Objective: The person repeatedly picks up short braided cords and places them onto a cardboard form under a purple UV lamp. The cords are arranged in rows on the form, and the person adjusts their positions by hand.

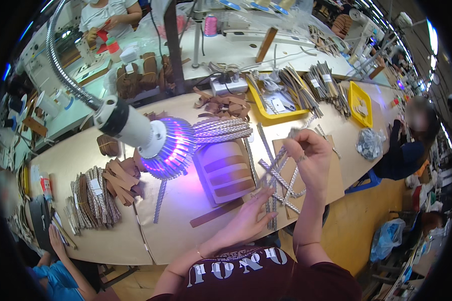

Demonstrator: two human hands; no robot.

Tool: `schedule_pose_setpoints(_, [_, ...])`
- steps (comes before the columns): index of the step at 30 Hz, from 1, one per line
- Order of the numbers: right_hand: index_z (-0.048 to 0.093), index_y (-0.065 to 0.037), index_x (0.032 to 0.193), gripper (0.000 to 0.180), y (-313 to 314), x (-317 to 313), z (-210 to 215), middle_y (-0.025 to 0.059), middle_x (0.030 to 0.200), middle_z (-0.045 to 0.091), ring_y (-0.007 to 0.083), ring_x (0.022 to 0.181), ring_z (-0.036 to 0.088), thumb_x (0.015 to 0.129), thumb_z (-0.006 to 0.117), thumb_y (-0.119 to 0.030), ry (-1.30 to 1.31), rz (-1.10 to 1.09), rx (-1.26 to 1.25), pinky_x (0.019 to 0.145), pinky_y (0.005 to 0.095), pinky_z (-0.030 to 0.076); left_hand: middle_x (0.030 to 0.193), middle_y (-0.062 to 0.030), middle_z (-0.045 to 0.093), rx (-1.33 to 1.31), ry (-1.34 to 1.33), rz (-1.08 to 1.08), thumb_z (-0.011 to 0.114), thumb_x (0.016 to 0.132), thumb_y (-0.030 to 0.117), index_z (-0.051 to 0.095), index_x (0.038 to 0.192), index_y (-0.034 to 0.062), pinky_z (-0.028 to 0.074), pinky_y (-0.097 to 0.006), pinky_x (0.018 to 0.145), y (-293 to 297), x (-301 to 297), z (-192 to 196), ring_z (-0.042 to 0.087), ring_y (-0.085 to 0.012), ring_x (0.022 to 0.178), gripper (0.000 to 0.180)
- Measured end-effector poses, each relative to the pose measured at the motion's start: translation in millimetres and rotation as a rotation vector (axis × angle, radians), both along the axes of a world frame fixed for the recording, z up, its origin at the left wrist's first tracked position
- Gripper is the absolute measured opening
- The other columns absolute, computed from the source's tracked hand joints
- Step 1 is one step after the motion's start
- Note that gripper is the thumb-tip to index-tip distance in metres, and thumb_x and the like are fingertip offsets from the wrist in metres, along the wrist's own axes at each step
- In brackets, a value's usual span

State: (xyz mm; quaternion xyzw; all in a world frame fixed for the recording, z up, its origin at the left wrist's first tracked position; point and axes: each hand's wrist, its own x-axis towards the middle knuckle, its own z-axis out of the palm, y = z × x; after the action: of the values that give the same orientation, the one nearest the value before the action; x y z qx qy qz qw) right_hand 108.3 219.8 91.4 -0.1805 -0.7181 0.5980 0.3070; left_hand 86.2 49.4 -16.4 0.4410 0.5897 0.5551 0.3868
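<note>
**Hands sort glittery straps under a violet lamp**

The person's right hand (310, 155) is raised above the table (110, 236), its fingers (292, 144) pinched together on the top ends of a few silver glitter straps (281, 178). The straps hang from the pinch and fan downward, crossing one another, with their lower ends reaching a brown cardboard sheet (336, 175) that lies on the table under the hand.

The left hand (243, 220) is lower and nearer the body, palm turned partly up, its fingers spread apart and holding nothing. Its fingertips lie just beside the lower ends of the hanging straps; whether they touch them cannot be told.

To the left of the hands a brown and pale striped shoe-upper panel (225, 173) rests on the table, lit violet. Above it a gooseneck lamp (158, 143) with a white body and a ribbed head glows purple-blue. Behind the panel lies a bundle of silver glitter straps (221, 129), and a single strap (159, 200) lies on the table below the lamp. Further left, stacks of brown leather pieces (118, 178) and bundled strips (93, 203) sit near the table's edge.

At the far side a yellow tray (271, 113) holds more strips, and a second yellow tray (360, 103) stands to its right. Another person's hand (55, 241) rests at the near left corner, and a seated person in dark clothing (409, 145) works at the right end.
</note>
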Motion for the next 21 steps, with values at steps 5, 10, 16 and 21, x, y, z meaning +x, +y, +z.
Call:
schedule_pose_setpoints(5, [0.066, 0.002, 0.089, 0.015, 1, 11, 3, 0.0209, 0.105, 0.066, 0.0232, 0.083, 0.069, 0.08, 0.077, -0.003, 0.274, 0.578, -0.134, 0.073, 0.031, 0.058, 0.149, -0.0184, 0.038, 0.197, -1.002, -0.246, 0.06, 0.096, 0.019, 0.014, 0.155, 0.0073, 0.05, -0.04, 0.098, -48, -32, 36, 0.049, -0.0316, 0.13, 0.075])
schedule_pose_setpoints(10, [0.065, 0.001, 0.088, 0.018, -8, -1, -29, 0.0238, 0.105, 0.068, 0.0298, 0.097, 0.069, 0.078, 0.078, -0.007, 0.284, 1.031, -0.199, 0.083, 0.0386, 0.056, 0.134, -0.0196, 0.053, 0.364, -1.11, 0.097, 0.056, 0.099, 0.015, 0.028, 0.147, 0.0029, 0.054, -0.037, 0.093, -83, -54, 45, 0.059, -0.0283, 0.118, 0.057])
schedule_pose_setpoints(16, [0.059, 0.003, 0.111, 0.037, -22, -24, -55, 0.0225, 0.124, 0.059, 0.0277, 0.103, 0.066, 0.077, 0.072, 0.006, 0.019, 0.852, -0.268, 0.091, 0.0387, 0.054, 0.106, -0.0181, 0.068, 0.267, -0.806, 0.62, 0.054, 0.101, 0.014, 0.06, 0.111, -0.0076, 0.06, -0.032, 0.085, -76, -79, 22, 0.07, -0.0226, 0.094, 0.025])
schedule_pose_setpoints(21, [0.046, 0.001, 0.129, 0.053, -31, -26, -60, 0.0212, 0.126, 0.057, 0.0265, 0.104, 0.067, 0.082, 0.069, 0.007, -0.105, 0.613, -0.388, 0.092, 0.0359, 0.055, 0.095, -0.0143, 0.067, 0.37, -0.753, 0.807, 0.052, 0.1, 0.007, 0.06, 0.102, -0.0083, 0.061, -0.035, 0.083, -75, -84, 12, 0.07, -0.0281, 0.095, 0.018])
